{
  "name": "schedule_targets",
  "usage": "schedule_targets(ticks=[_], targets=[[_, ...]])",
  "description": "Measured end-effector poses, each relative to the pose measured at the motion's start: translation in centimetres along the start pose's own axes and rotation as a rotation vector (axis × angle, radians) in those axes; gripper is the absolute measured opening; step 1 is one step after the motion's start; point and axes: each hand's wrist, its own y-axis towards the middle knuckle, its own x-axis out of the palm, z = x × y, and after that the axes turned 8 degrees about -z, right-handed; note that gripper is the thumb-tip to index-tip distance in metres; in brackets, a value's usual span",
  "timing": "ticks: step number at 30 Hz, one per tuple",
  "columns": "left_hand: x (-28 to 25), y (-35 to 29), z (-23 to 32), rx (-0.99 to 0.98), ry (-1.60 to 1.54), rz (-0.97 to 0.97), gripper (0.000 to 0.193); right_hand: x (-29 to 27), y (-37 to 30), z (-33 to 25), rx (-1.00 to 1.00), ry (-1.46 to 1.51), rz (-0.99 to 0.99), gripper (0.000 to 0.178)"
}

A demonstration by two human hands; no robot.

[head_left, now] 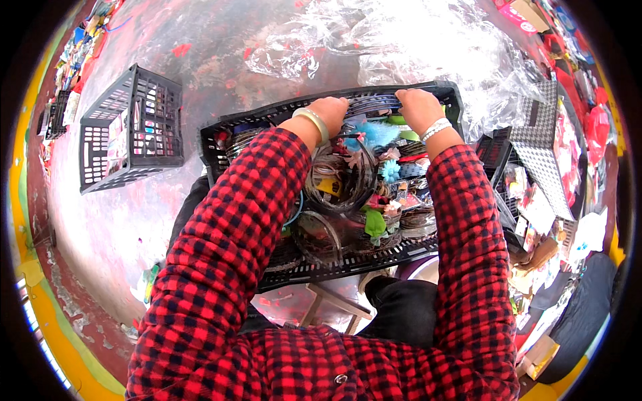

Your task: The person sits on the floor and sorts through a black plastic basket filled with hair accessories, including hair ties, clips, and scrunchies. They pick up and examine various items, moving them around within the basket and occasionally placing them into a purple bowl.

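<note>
A black plastic crate (321, 273) lies in front of me, filled with hair headbands and ornaments. At its far side, my left hand (329, 115) and my right hand (420, 109) are closed on the two ends of a stack of blue headbands (372, 104). My fingertips are partly hidden by the backs of my hands. Nearer me in the crate are a ring-shaped bundle of dark headbands (343, 175), a fluffy light-blue ornament (374, 136), a blue flower ornament (390, 171) and green leaf-shaped pieces (375, 224).
An open black crate (155, 123) stands on its side on the floor at left. Crumpled clear plastic sheeting (428, 50) spreads over the far floor. A grey patterned box (538, 144) and piled goods line the right. Below the crate is a wooden stool (338, 299).
</note>
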Motion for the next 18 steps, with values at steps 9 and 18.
schedule_targets(ticks=[9,18], targets=[[0.4,0.6,-0.8,-0.052,-0.052,-0.009,0.022,3.4,2.0,0.2,0.069,0.072,-0.051,0.023],[2.4,2.5,-2.6,-0.007,-0.083,0.085,0.022,6.6,1.1,0.3,0.191,0.261,-0.035,0.018]])
